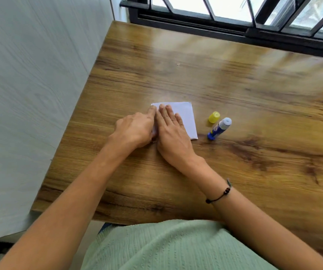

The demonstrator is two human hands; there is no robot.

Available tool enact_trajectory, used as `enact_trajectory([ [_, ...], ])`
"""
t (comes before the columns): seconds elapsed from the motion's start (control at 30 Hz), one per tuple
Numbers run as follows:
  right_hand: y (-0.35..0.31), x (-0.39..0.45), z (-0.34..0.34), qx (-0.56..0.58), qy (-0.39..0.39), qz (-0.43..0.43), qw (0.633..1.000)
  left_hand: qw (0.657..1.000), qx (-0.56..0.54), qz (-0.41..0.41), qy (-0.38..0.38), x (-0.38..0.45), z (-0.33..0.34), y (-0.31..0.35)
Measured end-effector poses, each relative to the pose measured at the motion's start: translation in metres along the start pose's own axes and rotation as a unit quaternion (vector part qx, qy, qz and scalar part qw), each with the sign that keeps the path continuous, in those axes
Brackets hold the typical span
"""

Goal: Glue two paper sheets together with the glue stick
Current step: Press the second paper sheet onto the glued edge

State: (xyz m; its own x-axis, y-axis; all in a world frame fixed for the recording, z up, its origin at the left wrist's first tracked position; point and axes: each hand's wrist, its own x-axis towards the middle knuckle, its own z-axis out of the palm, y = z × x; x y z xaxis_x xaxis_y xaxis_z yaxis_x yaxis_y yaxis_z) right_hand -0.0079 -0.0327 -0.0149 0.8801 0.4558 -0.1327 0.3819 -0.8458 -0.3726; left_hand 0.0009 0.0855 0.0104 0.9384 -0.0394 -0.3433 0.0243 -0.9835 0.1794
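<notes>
A small white paper square lies flat on the wooden table. My right hand rests flat on its left half, fingers straight and together. My left hand presses the paper's left edge, index finger stretched to the far left corner, other fingers curled. I cannot tell whether it is one sheet or two stacked. To the right of the paper stands the uncapped glue stick, blue and white, with its yellow cap lying beside it.
A white wall panel runs along the table's left edge. A black-framed barred window lies beyond the far edge. The near table edge meets my green shirt.
</notes>
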Motion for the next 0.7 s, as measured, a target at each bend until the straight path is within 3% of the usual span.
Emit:
enact_trajectory([
  [0.1, 0.006, 0.000, 0.008, -0.034, 0.019, -0.016, 0.999, 1.000, 0.016, 0.002, 0.000, 0.002, 0.002, 0.000],
  [0.27, 0.009, 0.007, 0.013, -0.056, 0.047, 0.061, 0.995, 0.999, 0.032, 0.005, -0.012, 0.004, 0.001, 0.001],
  [0.6, 0.002, 0.018, 0.008, -0.033, 0.033, 0.162, 0.986, 1.000, 0.014, -0.012, -0.020, 0.001, 0.000, -0.002],
  [0.7, -0.001, 0.016, 0.004, -0.029, 0.043, 0.108, 0.993, 1.000, 0.014, -0.012, -0.021, 0.001, -0.001, -0.003],
])
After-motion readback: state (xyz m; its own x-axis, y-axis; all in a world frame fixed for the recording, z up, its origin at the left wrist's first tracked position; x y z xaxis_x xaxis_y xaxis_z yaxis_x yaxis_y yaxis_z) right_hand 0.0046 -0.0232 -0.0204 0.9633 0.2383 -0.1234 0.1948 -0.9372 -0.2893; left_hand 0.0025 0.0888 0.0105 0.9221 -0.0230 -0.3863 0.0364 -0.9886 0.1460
